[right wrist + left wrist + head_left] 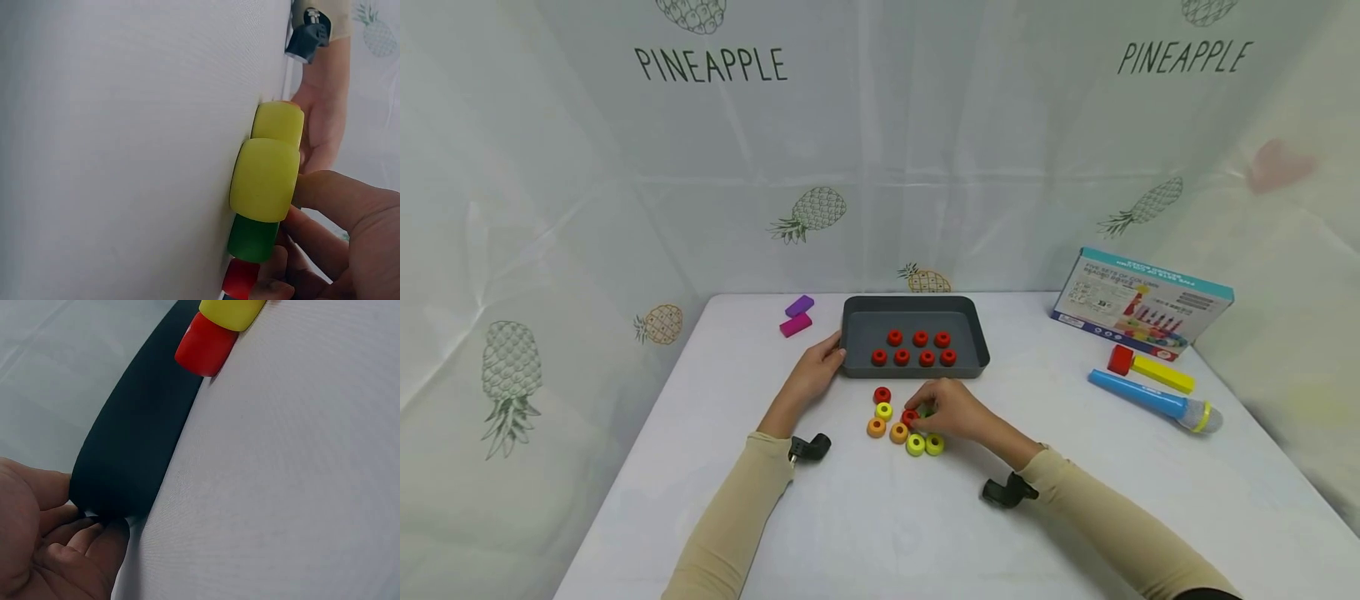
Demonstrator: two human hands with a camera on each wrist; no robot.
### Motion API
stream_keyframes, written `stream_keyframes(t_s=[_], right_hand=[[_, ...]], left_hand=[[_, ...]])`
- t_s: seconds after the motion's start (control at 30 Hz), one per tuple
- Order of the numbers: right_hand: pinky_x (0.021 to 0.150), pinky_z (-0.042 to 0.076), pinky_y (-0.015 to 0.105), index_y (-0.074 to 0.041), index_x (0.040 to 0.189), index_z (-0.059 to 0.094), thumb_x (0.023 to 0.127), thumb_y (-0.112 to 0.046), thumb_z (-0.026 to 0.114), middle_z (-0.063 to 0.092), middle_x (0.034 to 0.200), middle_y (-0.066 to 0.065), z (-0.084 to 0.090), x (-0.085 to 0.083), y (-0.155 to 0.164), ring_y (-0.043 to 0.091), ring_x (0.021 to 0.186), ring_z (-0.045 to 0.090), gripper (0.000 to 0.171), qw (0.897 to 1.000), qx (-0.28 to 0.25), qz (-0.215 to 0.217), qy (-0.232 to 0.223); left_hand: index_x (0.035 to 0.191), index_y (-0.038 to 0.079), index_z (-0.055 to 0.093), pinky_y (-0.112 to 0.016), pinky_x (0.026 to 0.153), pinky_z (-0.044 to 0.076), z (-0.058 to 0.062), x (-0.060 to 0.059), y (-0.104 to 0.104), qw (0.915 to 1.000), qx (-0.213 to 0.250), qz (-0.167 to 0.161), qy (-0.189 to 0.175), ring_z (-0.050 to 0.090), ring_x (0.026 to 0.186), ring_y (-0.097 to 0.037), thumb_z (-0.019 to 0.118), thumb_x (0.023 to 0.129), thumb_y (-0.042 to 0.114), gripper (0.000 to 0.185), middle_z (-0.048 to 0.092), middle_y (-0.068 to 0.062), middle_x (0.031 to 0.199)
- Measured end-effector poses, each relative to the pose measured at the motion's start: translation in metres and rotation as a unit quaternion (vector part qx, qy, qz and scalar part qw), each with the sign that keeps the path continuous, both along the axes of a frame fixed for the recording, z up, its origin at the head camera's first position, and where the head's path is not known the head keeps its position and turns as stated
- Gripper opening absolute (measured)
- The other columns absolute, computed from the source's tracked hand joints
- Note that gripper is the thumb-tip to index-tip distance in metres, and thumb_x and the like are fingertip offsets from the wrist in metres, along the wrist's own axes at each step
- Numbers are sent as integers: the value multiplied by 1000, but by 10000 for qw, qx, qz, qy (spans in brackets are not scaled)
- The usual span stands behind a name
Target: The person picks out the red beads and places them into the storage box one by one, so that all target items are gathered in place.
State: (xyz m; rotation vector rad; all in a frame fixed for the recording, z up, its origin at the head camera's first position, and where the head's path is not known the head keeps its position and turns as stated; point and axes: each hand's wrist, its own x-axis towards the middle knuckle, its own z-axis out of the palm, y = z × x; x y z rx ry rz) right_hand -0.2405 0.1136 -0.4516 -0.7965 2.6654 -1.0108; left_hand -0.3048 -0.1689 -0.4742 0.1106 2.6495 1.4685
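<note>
The dark grey tray [917,374] stands at the back of the white table, with several red beads [927,358] in two rows inside. My left hand [817,367] grips its left side, thumb and fingers around the corner in the left wrist view. My right hand [951,410] pinches a red bead [908,417] just in front of the tray. Around it lie orange beads [876,427], yellow beads [915,444] and another red bead [882,395]. A green bead [253,239] sits by the right fingers, mostly hidden by them in the head view.
A purple block [800,306] and a magenta block [795,324] lie at the back left. At the right are a box [1138,304], a red block [1120,359], a yellow block [1162,374] and a blue toy microphone [1150,400]. A pineapple-print curtain [887,150] hangs behind the table.
</note>
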Motion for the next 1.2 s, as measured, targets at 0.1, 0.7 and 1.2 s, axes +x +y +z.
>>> stream_keyframes(t_s=[0.1,0.7,1.2], right_hand=[[70,52,23,-14,101,81,80,-14,85,76,97,-4,-1,-1,-1,11,84,59,21,10000,39,-14,-14],[64,52,22,-14,99,81,81,-13,83,72,85,-5,13,-10,2,12,76,58,19,9995,-120,-24,278],[62,50,22,-14,99,81,81,-15,84,77,93,-1,32,-41,-1,12,74,58,19,9990,-221,-231,308]], left_hand=[[160,23,33,-52,125,28,-1,-1,0,10000,2,1,-27,32,153,-29,47,108,33,55,38,-7,163],[160,22,33,-52,125,28,-5,-3,-1,10000,-5,-39,34,32,153,-30,47,108,33,55,37,-9,163],[159,22,35,-49,125,29,-3,-3,0,10000,56,-12,29,34,152,-28,47,108,33,54,40,-8,162]])
